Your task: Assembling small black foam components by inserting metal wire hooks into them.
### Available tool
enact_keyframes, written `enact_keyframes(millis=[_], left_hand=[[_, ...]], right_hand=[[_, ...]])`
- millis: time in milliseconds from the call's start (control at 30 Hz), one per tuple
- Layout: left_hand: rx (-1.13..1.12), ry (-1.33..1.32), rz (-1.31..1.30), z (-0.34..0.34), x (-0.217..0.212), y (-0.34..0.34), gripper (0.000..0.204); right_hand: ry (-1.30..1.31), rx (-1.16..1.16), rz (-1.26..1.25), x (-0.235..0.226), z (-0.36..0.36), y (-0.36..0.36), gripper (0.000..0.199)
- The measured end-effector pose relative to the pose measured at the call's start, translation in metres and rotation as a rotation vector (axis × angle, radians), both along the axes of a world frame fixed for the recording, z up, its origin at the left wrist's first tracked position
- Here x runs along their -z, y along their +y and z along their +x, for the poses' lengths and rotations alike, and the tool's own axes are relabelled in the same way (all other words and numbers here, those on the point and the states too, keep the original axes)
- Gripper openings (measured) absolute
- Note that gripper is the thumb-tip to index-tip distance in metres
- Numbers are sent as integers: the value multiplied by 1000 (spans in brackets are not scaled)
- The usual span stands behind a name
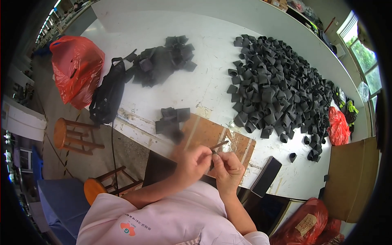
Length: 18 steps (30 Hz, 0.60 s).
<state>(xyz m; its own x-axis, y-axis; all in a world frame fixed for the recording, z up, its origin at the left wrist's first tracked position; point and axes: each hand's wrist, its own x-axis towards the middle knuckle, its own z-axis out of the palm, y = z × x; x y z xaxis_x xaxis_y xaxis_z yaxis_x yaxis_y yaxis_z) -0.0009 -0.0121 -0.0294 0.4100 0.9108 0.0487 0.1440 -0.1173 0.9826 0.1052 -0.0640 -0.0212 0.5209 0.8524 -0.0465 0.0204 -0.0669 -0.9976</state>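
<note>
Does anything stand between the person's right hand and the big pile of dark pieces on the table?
Nothing visible does. From the right hand toward the pile of dark pieces, only the flat brown board and white tabletop intervene; the long black box sits off to the right.

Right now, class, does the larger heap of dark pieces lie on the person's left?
No, the larger heap lies on the right side of the white table.

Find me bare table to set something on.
White tabletop lies bare between the large dark heap and the smaller pile; a lesser patch sits right of the dark block. Crowded: under the heap, at the left edge by the red bag.
</note>
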Motion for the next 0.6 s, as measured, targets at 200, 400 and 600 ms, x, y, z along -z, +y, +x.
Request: enact_keyframes(millis=[200, 400, 600], left_hand=[[-224, -314, -279, 19, -4, -5, 11], [306, -907, -1197, -6, -22, 14, 10], [-43, -97, 35, 7, -20, -1, 12]], right_hand=[[-721, 100, 45, 13, 0, -2, 7], [289, 33, -65, -5, 18, 1, 3], [1121, -230, 15, -18, 21, 3, 10]])
